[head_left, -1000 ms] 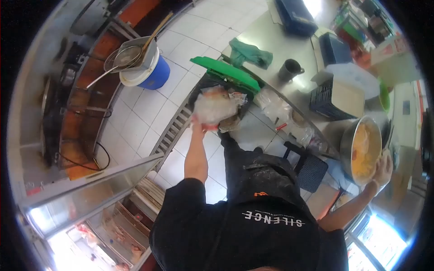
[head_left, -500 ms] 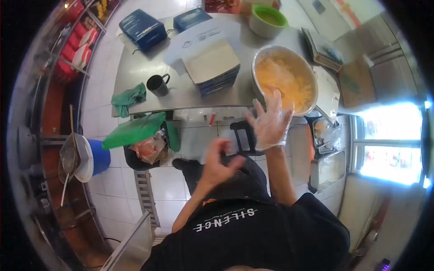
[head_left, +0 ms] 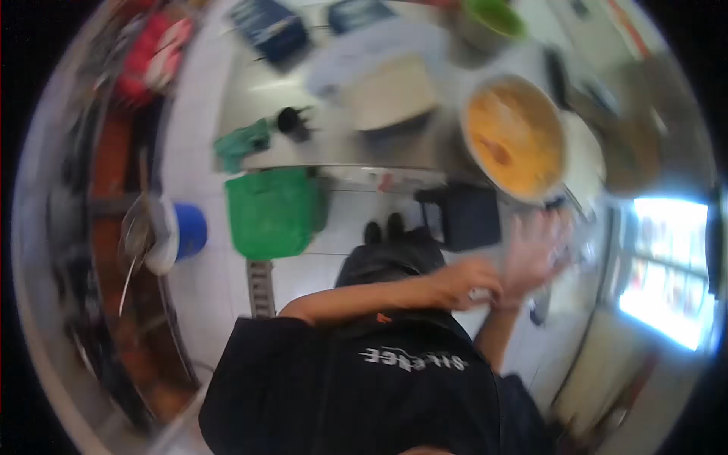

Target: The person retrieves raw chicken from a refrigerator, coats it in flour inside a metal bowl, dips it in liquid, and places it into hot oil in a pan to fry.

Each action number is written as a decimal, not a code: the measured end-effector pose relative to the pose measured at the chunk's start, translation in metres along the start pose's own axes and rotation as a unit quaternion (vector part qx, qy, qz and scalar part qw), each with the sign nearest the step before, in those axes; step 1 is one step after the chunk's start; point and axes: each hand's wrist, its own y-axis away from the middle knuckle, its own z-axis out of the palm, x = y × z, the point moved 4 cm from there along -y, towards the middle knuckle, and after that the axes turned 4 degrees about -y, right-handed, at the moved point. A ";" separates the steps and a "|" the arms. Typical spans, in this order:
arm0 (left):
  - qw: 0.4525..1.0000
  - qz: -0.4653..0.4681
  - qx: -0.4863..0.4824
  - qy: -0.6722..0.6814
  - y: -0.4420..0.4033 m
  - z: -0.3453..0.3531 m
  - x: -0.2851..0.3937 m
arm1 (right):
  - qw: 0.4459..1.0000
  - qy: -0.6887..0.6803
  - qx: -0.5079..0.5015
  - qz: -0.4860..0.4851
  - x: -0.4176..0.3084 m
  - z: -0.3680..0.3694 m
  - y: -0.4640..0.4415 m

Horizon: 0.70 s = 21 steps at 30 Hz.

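My right hand [head_left: 534, 254] wears a clear plastic glove [head_left: 523, 277] and is held up, fingers spread, in front of the table. At its wrist my left hand [head_left: 469, 283], bare, is closed, pinching the glove's cuff. Beyond the right hand, on the table, stands a large metal bowl [head_left: 467, 136] of yellow-orange mixture [head_left: 531, 163] with a paler powdery patch on top. Both hands are apart from the bowl. Motion blur hides finer detail of the fingers.
On the steel table [head_left: 265, 152] are a paper stack [head_left: 394, 91], a black mug [head_left: 293, 123], a green cloth [head_left: 241, 144], a blue box [head_left: 271, 32] and a green bowl [head_left: 493, 23]. Below are a green-lidded bin [head_left: 271, 212], a black stool [head_left: 470, 216] and a blue bucket [head_left: 191, 230].
My left hand has moved right and closed on the right glove's cuff. The right hand has come back from over the bowl. The bin's green lid has dropped down over its contents.
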 end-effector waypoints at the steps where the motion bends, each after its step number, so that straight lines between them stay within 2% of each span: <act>1: 0.998 -0.005 -0.025 0.053 0.005 0.011 -0.005 | 0.986 -0.142 -0.074 0.053 0.004 -0.048 -0.004; 2: 0.990 0.031 0.008 0.136 0.011 0.013 -0.010 | 0.993 -0.089 -0.046 0.065 0.008 -0.054 -0.008; 3: 0.990 0.037 0.009 0.137 0.010 0.008 -0.006 | 0.996 -0.030 -0.026 0.077 0.013 -0.052 -0.003; 4: 0.988 0.083 0.018 0.129 0.014 0.018 -0.031 | 0.996 0.025 -0.013 0.088 0.019 -0.049 -0.002; 7: 0.998 0.014 -0.023 0.063 0.041 0.003 -0.080 | 0.982 0.137 -0.021 0.130 0.022 -0.043 -0.006; 8: 0.999 0.004 0.004 0.044 0.059 -0.005 -0.097 | 0.977 0.152 -0.034 0.145 0.027 -0.043 -0.012; 11: 0.986 -0.128 0.092 -0.047 0.094 -0.037 -0.130 | 0.964 0.170 -0.090 0.185 0.045 -0.043 -0.037; 12: 0.976 -0.157 0.134 -0.076 0.112 -0.063 -0.122 | 0.970 0.169 -0.072 0.159 0.050 0.004 -0.032; 14: 0.923 -0.274 0.267 -0.031 0.164 -0.087 -0.140 | 0.944 0.254 -0.124 0.171 0.076 0.017 -0.059; 15: 0.897 -0.271 0.324 -0.128 0.189 -0.104 -0.132 | 0.922 0.309 -0.161 0.170 0.089 0.019 -0.080; 16: 0.873 -0.258 0.371 -0.182 0.226 -0.109 -0.154 | 0.894 0.367 -0.206 0.156 0.101 0.024 -0.106; 17: 0.788 -0.416 0.453 -0.015 0.276 -0.094 -0.186 | 0.861 0.425 -0.249 0.128 0.109 0.027 -0.137; 18: 0.704 -0.517 0.487 0.008 0.298 -0.093 -0.175 | 0.823 0.483 -0.282 0.093 0.111 0.029 -0.172; 21: 0.639 -0.623 0.426 0.150 0.367 -0.030 -0.175 | 0.709 0.619 -0.338 -0.023 0.095 0.031 -0.270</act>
